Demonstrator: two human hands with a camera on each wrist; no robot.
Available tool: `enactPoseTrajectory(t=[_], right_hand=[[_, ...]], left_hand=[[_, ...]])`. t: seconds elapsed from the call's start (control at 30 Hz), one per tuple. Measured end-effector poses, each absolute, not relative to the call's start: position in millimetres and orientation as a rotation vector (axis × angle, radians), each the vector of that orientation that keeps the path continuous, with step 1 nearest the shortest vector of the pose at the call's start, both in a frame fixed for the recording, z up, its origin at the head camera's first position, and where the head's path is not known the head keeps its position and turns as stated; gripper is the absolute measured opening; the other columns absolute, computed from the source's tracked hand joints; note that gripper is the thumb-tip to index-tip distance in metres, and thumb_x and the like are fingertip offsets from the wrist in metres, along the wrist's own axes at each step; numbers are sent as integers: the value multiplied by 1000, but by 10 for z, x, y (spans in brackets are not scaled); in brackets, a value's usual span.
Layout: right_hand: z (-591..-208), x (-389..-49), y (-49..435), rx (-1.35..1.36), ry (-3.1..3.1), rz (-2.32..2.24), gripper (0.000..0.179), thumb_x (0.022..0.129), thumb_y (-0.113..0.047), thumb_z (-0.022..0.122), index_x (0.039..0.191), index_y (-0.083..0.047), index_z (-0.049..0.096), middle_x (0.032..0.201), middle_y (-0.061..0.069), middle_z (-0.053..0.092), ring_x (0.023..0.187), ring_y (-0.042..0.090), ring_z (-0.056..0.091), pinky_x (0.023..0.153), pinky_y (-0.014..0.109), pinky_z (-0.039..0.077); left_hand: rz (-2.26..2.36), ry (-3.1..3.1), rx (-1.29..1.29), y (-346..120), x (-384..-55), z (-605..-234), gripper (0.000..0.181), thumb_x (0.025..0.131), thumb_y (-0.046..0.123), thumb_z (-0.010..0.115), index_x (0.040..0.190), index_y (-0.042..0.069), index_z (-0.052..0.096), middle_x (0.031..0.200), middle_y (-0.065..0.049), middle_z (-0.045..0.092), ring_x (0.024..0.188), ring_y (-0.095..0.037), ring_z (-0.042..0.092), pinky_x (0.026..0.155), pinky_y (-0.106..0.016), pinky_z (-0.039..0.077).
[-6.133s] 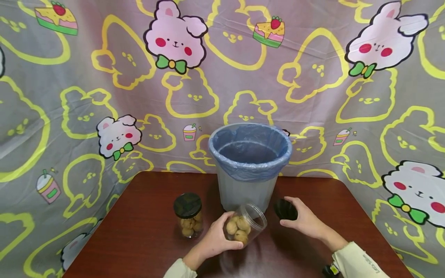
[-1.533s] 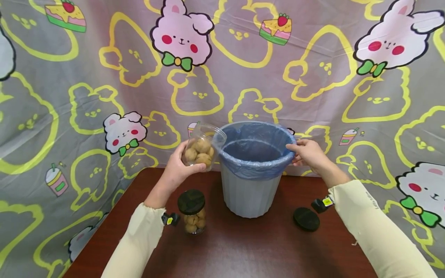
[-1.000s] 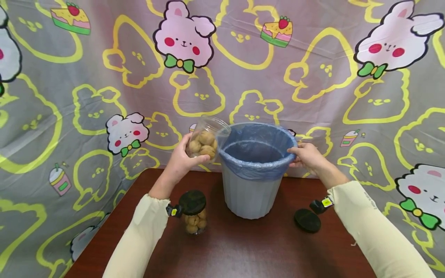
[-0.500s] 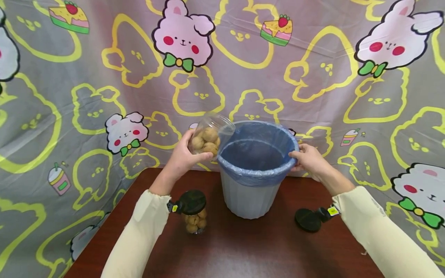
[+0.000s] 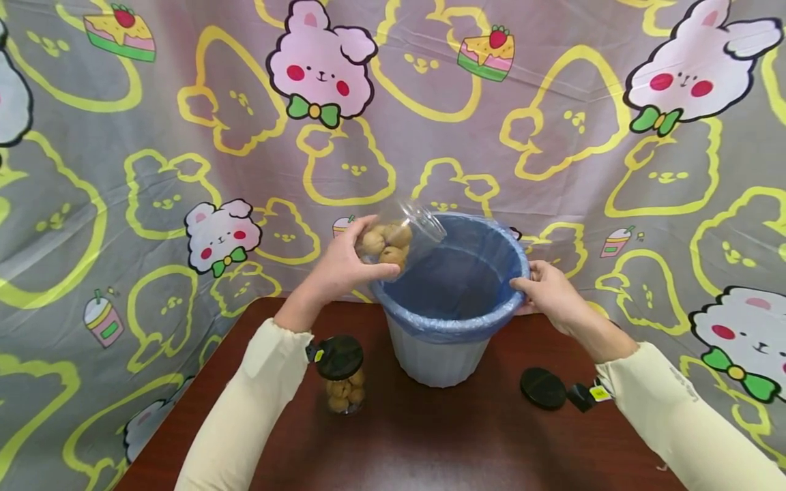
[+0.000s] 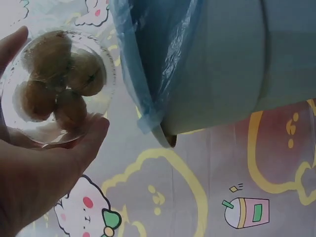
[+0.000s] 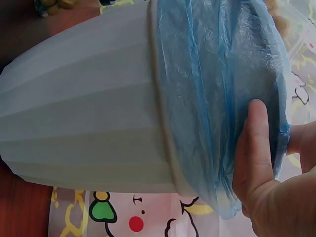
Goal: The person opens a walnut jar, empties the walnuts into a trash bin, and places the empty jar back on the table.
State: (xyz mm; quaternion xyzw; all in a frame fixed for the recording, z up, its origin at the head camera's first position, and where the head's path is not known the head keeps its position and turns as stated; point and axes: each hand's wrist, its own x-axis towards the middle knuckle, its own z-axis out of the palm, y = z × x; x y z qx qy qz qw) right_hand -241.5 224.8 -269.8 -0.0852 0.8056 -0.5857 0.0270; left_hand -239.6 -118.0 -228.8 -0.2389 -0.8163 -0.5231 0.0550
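My left hand [image 5: 346, 266] grips a clear plastic jar [image 5: 424, 219], lidless and tilted with its mouth to the right, over the left rim of the trash can [image 5: 439, 361]. Several walnuts [image 5: 393, 239] lie inside; the left wrist view shows the walnuts [image 6: 69, 106] through the jar's base. A blue bag [image 5: 439, 326] lines the can, its edge folded over the rim. My right hand [image 5: 549, 293] pinches the can's right rim through the bag, with the thumb [image 7: 257, 133] and fingers on opposite sides. The can leans slightly toward me.
A second jar [image 5: 345, 392] of walnuts, with a black lid on it, stands upright left of the can, below my left forearm. A loose black lid [image 5: 543, 389] lies on the brown table [image 5: 424, 443] at right. A patterned curtain [image 5: 454, 95] rises behind.
The loose lid went from my right hand to the table, and that hand took the can's rim. The jar rose, then moved right over the rim. The can now leans toward me.
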Motion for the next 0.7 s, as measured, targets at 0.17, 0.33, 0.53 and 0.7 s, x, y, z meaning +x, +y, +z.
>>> enactPoseTrajectory(t=[0.17, 0.33, 0.53, 0.7], right_hand=[[-2705, -2400, 2235, -263, 2508, -1796, 49, 96, -8, 50, 131, 16, 25, 101, 26, 56, 70, 12, 66, 65, 34, 55], [-2712, -2401, 2239, -278, 2500, -1799, 50, 96, -8, 51, 131, 16, 25, 102, 26, 57, 72, 13, 66, 66, 35, 55], [-2711, -2396, 2236, -272, 2494, -1800, 50, 96, -8, 51, 131, 16, 25, 99, 21, 59, 72, 13, 66, 66, 35, 55], [-2707, -2376, 2218, -270, 2503, -1788, 50, 96, -9, 51, 131, 15, 25, 99, 20, 58, 73, 14, 66, 66, 35, 55]], left_hand=[[-1450, -2561, -747, -1095, -2414, -2290, 94, 70, 35, 83, 145, 14, 31, 124, -1, 52, 104, -17, 54, 82, -36, 48], [-1243, -2646, -750, -1017, -2428, -2296, 93, 69, 41, 82, 144, 13, 35, 128, 0, 49, 102, -15, 53, 85, -35, 46], [-1086, -2689, -763, -938, -2443, -2273, 93, 69, 43, 80, 143, 9, 36, 131, -3, 47, 105, -15, 51, 87, -34, 45], [-1021, -2681, -789, -889, -2456, -2269, 91, 69, 42, 81, 142, 8, 38, 127, -4, 49, 100, -14, 53, 82, -32, 47]])
